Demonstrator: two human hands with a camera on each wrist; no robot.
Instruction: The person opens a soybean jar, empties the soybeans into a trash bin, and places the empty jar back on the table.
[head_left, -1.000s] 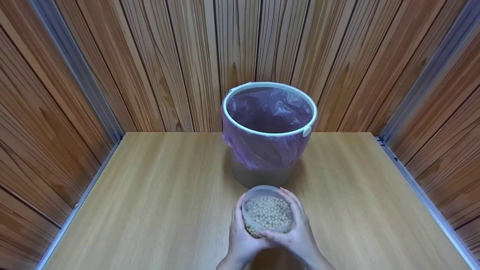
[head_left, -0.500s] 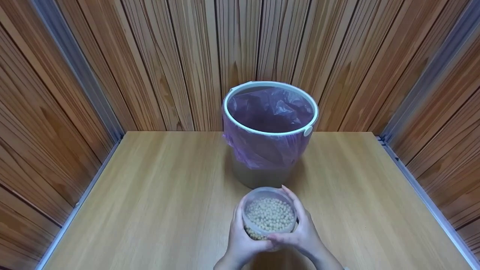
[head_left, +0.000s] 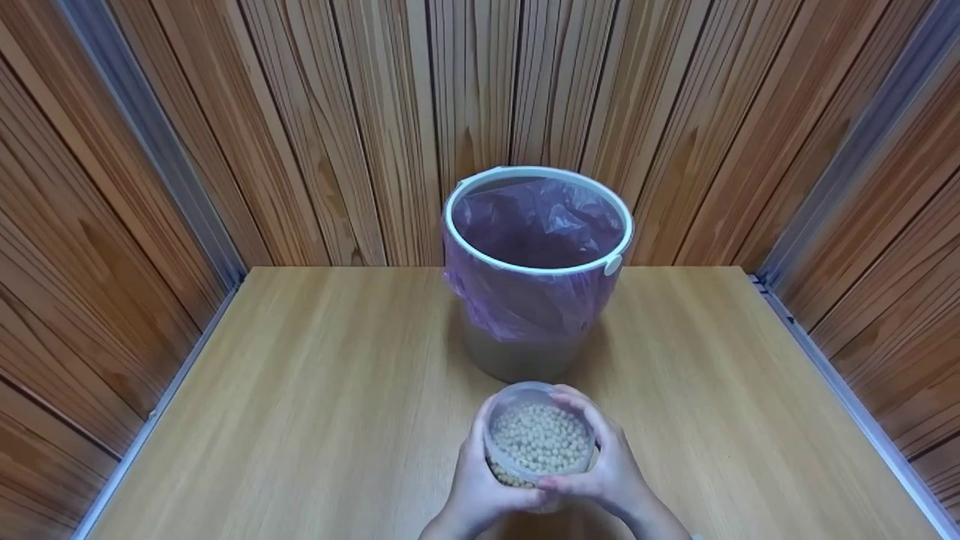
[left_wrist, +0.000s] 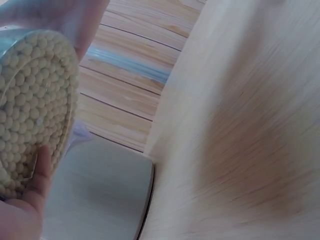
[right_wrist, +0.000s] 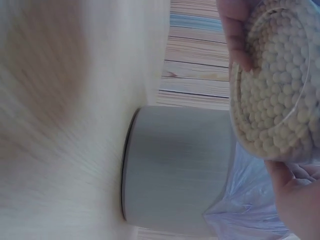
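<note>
A round clear plastic tub, filled with small pale beige balls that look like dried beans, is held off the table between both hands. My left hand grips its left side, with one finger under the base in the left wrist view. Opposite it, my right hand grips the right side, its thumb at the near side and fingertips up by the far rim. Just beyond the tub stands a grey bin with a white rim, lined with a purple plastic bag. The bin's floor is not visible.
The light wooden table spreads to both sides of the bin. Wood-panelled walls enclose it at the back and sides, with metal strips along the corners and table edges.
The tub has come slightly nearer to me, still held in both hands. My right thumb and fingers have shifted a little along its side and rim. The bin stands where it was.
</note>
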